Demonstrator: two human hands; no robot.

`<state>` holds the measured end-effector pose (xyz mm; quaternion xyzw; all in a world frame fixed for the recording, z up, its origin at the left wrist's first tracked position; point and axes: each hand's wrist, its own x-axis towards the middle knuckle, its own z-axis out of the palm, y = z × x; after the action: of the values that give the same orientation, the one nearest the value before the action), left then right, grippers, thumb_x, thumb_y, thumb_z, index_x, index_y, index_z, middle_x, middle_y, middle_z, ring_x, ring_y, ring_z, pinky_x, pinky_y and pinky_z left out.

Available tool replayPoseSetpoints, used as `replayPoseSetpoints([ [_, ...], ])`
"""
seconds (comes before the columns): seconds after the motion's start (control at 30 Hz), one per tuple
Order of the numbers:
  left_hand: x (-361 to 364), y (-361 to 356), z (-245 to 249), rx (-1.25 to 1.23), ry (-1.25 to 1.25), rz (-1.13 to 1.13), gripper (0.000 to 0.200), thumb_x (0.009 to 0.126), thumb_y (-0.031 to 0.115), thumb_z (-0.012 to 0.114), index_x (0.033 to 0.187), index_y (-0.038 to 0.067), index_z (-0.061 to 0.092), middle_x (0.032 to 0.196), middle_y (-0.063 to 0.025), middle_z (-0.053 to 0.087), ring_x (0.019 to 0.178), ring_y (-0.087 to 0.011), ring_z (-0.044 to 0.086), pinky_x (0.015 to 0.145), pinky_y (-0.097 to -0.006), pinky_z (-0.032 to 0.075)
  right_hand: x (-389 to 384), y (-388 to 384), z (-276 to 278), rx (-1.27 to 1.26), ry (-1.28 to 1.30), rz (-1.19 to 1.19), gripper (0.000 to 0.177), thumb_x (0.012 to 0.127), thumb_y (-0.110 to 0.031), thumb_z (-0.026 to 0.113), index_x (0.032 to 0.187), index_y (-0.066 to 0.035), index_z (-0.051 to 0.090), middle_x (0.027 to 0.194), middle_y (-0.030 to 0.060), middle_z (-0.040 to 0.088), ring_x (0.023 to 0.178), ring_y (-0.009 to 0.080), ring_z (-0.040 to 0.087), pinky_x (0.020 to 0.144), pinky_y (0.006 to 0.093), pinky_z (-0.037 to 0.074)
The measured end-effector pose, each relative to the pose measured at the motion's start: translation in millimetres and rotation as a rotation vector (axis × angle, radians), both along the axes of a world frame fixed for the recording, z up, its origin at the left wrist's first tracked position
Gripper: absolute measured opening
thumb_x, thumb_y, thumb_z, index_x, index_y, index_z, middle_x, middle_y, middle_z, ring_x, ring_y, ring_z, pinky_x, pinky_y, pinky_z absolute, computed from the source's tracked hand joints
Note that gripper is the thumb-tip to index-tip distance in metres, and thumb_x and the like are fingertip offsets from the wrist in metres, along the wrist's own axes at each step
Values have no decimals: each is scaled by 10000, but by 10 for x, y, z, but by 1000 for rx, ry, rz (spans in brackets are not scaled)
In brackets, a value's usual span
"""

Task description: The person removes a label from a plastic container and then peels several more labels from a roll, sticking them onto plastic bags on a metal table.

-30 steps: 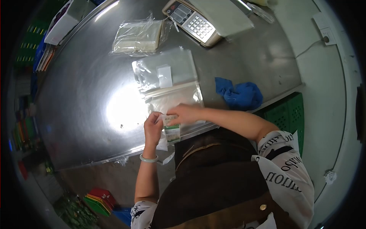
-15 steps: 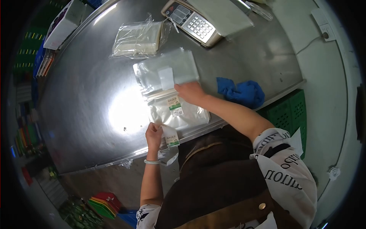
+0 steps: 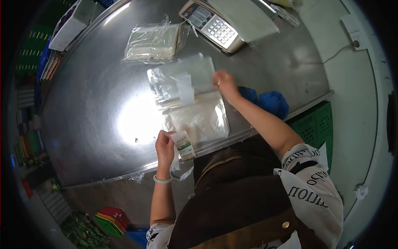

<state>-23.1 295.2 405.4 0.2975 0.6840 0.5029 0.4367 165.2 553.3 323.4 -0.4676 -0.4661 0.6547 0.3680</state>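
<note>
My left hand (image 3: 165,148) is closed at the table's front edge, pinching a strip of printed labels (image 3: 183,145) with green bands; white backing paper trails below it. Right of the strip and above it lies a stack of clear plastic bags (image 3: 199,118). More clear bag film (image 3: 166,81) is spread farther up, with a plain white rectangle (image 3: 186,89) showing on it. My right hand (image 3: 226,85), smeared by motion, is at the right edge of this film, its fingers bent. Beside its wrist is a crumpled blue bundle (image 3: 271,103), partly hidden by the arm.
A wrapped pack of bags (image 3: 151,41) lies farther back on the metal table (image 3: 91,95). The keypad scale (image 3: 215,29) stands at the back right. Green crates (image 3: 313,124) are beyond the right edge, a white box (image 3: 70,27) at the back left.
My right hand has moved right, off the middle of the bags. The label on the lower bag no longer shows there. The label strip in my left hand has shifted and shows more of its face.
</note>
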Motion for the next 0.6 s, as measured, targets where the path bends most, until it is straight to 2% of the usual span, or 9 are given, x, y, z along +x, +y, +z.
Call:
replayPoseSetpoints([
  [0.1,117,216,223,-27,-96,104,153,872,-85,490,983,17,518,843,-46,597,791,-95,567,709,-235,463,-96,-77,735,377,-248,-26,162,872,-176,625,956,-41,596,727,59,607,692,139,578,656,294,476],
  [0.17,169,306,300,-51,-153,30,132,870,-76,476,952,13,528,824,-32,575,743,-74,537,645,-219,442,-192,-474,570,474,-233,597,250,853,-205,662,1022,-38,583,779,71,628,727,143,598,661,288,479],
  [0.23,163,299,98,-65,-154,-40,111,868,-66,482,926,13,534,807,-24,564,714,-60,512,604,-211,421,-244,-919,733,283,-219,955,230,827,-199,679,986,-41,628,765,72,651,708,160,619,649,294,485],
  [0.27,166,286,20,-89,-58,-31,41,863,-11,533,833,14,545,710,1,530,637,-50,469,549,-212,384,-268,-913,744,236,-238,954,212,818,-199,684,958,-45,644,757,80,659,695,177,626,646,303,488],
  [0.33,82,204,-83,-196,63,-58,98,852,37,578,764,14,543,647,20,505,591,-51,442,532,-222,372,-322,-921,737,138,-267,960,179,799,-199,694,902,-54,674,741,97,674,669,211,641,639,321,495],
  [0.43,26,64,-200,-318,142,-21,269,817,84,635,612,12,477,560,38,446,547,-48,398,511,-246,359,-380,-767,667,301,-277,623,158,784,-212,697,806,-56,689,718,133,674,630,257,645,622,344,497],
  [0.5,55,3,-321,-353,84,42,308,803,71,637,579,15,433,558,34,428,561,-45,387,513,-250,355,-385,-719,559,510,-483,713,200,779,-228,692,898,-69,678,742,139,664,674,295,653,621,383,496],
  [0.57,21,-86,-455,-307,121,10,201,777,30,624,618,14,503,569,26,418,575,-55,382,518,-251,351,-400,-709,287,817,-685,851,242,775,-232,689,964,-84,665,740,122,659,688,306,653,621,405,494],
  [0.6,-35,-146,-571,-312,115,0,146,769,22,624,652,13,538,581,23,424,580,-61,383,521,-252,351,-400,-685,236,806,-770,845,248,771,-235,689,969,-91,651,738,117,653,696,310,650,625,418,492],
])
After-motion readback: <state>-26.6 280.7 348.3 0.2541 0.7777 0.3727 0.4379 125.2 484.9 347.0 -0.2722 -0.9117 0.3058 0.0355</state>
